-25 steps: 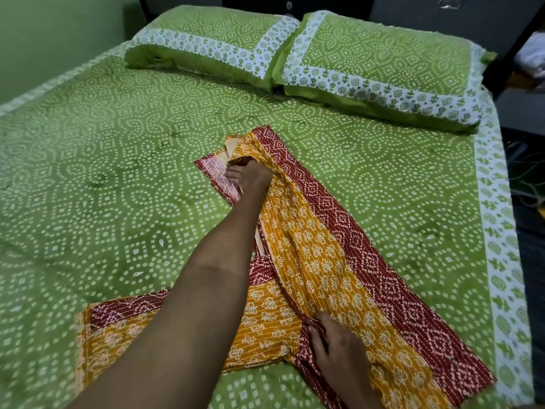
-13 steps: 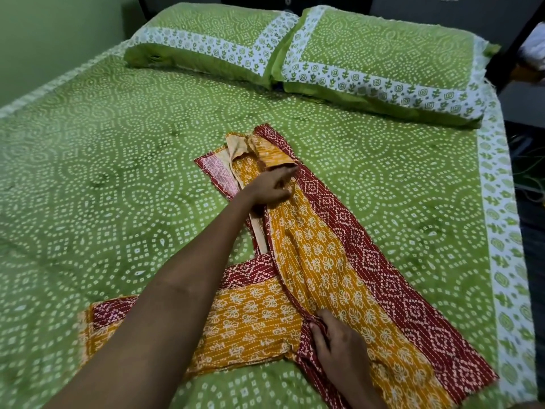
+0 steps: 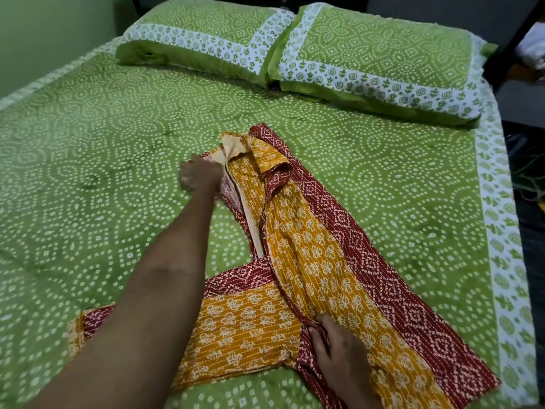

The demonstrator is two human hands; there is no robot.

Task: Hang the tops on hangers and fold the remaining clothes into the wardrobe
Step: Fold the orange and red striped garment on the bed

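Since the frame half a second back, the left hand [image 3: 200,175] has slid off the yellow panel toward the garment's left edge, and a flap of the yellow cloth near the neckline now lies turned over beside it. Motion blur smears its fingers [image 3: 188,169], so I cannot tell whether they are spread flat or pinching the red border there. The right hand [image 3: 339,354] sits at the near end, its fingers [image 3: 317,335] curled and pinching the seam where the sleeve meets the body.

Both hands work on the mustard-yellow and maroon block-printed cotton top [image 3: 318,255], which lies flat on the green bed sheet with white dotted circles [image 3: 103,172]. Its long axis runs diagonally, from the neckline far and left to the hem near and right, and one sleeve sticks out to the near left under the left forearm. The left hand is the nearer one to the neck opening, just to its left; the right hand anchors the underarm.

Two green pillows with white printed borders [image 3: 383,54] lie at the head of the bed, well apart from the top.
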